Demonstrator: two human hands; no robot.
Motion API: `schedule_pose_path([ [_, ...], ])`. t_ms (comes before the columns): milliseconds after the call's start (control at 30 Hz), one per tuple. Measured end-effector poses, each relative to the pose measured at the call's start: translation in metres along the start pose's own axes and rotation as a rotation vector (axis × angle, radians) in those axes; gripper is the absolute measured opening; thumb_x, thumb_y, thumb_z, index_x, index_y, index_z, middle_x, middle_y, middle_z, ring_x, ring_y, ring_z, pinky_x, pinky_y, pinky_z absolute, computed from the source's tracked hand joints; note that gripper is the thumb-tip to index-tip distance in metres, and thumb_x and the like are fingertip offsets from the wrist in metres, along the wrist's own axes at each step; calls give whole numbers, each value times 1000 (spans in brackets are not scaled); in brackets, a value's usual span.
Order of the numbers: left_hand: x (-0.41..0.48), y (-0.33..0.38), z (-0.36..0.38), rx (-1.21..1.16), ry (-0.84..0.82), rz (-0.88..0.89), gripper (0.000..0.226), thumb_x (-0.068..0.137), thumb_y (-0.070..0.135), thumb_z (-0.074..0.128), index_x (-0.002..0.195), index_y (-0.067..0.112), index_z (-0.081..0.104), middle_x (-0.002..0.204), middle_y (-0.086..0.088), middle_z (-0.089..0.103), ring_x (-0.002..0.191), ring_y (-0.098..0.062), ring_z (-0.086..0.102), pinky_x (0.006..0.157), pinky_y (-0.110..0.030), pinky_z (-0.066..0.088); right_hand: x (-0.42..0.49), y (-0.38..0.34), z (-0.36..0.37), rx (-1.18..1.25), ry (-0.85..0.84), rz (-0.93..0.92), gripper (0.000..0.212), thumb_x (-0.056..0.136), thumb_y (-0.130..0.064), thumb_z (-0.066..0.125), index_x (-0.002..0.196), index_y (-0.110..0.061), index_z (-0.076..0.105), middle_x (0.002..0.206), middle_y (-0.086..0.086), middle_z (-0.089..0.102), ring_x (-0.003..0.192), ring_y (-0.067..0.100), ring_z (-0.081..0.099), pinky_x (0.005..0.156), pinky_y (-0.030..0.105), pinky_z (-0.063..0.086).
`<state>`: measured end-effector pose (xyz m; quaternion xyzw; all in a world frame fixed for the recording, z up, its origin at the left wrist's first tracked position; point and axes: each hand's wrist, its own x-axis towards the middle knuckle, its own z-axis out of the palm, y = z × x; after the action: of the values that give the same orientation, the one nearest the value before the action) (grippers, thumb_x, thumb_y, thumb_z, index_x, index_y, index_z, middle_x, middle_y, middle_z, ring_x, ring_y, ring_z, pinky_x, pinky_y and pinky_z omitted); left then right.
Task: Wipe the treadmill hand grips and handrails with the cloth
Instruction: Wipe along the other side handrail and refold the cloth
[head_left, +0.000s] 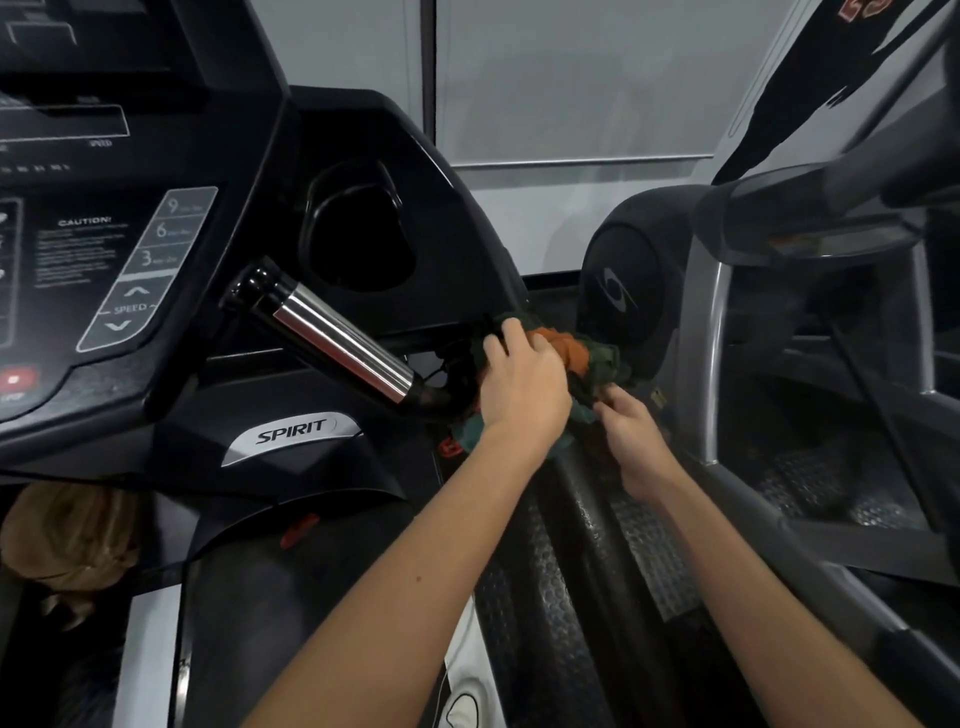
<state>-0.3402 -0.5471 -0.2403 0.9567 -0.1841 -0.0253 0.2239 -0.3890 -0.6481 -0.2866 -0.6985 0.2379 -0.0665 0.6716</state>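
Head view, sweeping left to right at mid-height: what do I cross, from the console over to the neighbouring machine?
Speed keypad → chrome hand grip → left hand → right hand → grey upright of the next machine. The cloth bunches under both hands, so I leave it unplaced.

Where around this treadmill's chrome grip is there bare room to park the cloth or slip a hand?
Bare: the black ledge between the chrome hand grip and the SPIRIT badge. The cup holder above the grip is too dark to judge. Crowded: the grip's lower end, where the left hand and right hand bunch the cloth.
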Motion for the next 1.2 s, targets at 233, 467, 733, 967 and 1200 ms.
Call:
schedule_pose_path([
  [233,-8,-19,1,-302,41,-103,55,92,7,44,142,5,22,141,-17,27,119,-33,44,96,-34,38,-3,-2,2,171,-127,14,24,89,3,48,98,-13,63,95,1,70,94,16,65,87,25,53],
  [467,-17,-31,12,-681,34,-133,58,94,2,38,147,13,17,149,-13,25,129,-25,40,93,-17,30,-2,0,3,118,-118,31,27,93,3,43,106,-10,63,96,1,70,91,12,66,87,23,52],
  [733,-50,-42,21,-649,88,-78,45,90,2,45,134,9,43,122,-6,50,111,-19,52,91,-20,40,-5,1,2,128,-145,36,25,94,-2,45,92,-14,67,79,-1,73,74,13,68,74,27,56],
  [967,-31,-10,12,-233,41,84,46,96,7,37,141,3,31,150,-8,21,141,-22,13,110,-30,27,-11,-2,0,108,-101,-92,24,87,7,50,87,-13,63,75,-4,71,70,8,66,60,22,54],
  [1200,3,-14,4,-148,67,59,44,94,4,41,138,3,37,144,-6,26,136,-22,23,101,-34,39,-6,-1,0,80,-140,16,27,92,4,46,90,-14,66,80,-4,73,80,12,69,79,28,56],
])
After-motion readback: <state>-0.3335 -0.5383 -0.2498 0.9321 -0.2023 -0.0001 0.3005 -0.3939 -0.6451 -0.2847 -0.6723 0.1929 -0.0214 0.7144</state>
